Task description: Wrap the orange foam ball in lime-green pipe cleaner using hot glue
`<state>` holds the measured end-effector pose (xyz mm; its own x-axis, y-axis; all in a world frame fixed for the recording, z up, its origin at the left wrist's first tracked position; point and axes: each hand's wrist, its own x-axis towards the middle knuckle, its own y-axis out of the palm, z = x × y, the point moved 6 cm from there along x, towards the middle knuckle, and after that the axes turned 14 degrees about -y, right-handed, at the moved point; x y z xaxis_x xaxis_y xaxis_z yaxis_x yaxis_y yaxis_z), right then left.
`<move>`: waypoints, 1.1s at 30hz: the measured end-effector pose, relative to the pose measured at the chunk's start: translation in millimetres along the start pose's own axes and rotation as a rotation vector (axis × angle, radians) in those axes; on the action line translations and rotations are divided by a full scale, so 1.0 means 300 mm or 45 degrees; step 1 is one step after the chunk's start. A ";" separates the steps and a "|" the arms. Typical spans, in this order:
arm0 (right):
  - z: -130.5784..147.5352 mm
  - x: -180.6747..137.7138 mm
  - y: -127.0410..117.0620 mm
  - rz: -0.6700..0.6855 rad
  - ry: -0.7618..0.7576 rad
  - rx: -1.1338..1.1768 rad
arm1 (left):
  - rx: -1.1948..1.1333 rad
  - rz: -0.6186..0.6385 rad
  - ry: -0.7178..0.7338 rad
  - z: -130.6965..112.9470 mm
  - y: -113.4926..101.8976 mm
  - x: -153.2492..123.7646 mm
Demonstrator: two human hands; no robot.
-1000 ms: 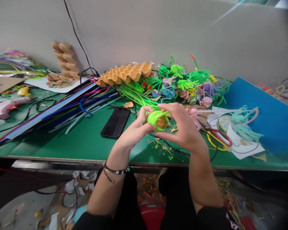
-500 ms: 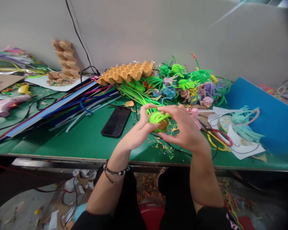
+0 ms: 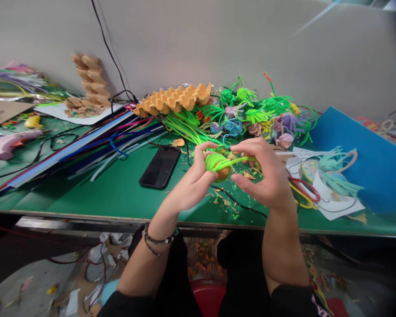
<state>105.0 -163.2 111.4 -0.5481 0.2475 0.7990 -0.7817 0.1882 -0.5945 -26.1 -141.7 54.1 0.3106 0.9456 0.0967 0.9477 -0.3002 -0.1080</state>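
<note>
Above the green bench, left hand grips the small tan cup wrapped in lime-green pipe cleaner, while right hand pinches the free strand end, drawn taut rightward, near the black phone.

- Left hand is raised just right of the black phone, fingers curled, thumb on top, clamped on something.
- Right hand is farther right of the phone, thumb and forefinger pinched, other fingers spread.
- Both forearms are bare and angled inward; a bracelet circles the left wrist.
</note>
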 end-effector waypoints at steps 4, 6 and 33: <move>-0.004 0.002 -0.013 -0.107 0.039 -0.041 | 0.047 -0.048 0.107 -0.016 0.001 -0.012; -0.003 0.004 -0.008 -0.121 0.055 -0.042 | 0.072 -0.077 0.161 -0.024 0.000 -0.017; -0.008 -0.006 0.010 -0.182 0.297 -0.021 | 0.125 -0.055 0.175 -0.029 0.005 -0.035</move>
<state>104.3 -160.7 108.0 -0.3479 0.4293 0.8334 -0.8402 0.2517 -0.4804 -27.2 -153.1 61.6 0.2830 0.9294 0.2369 0.9509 -0.2396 -0.1960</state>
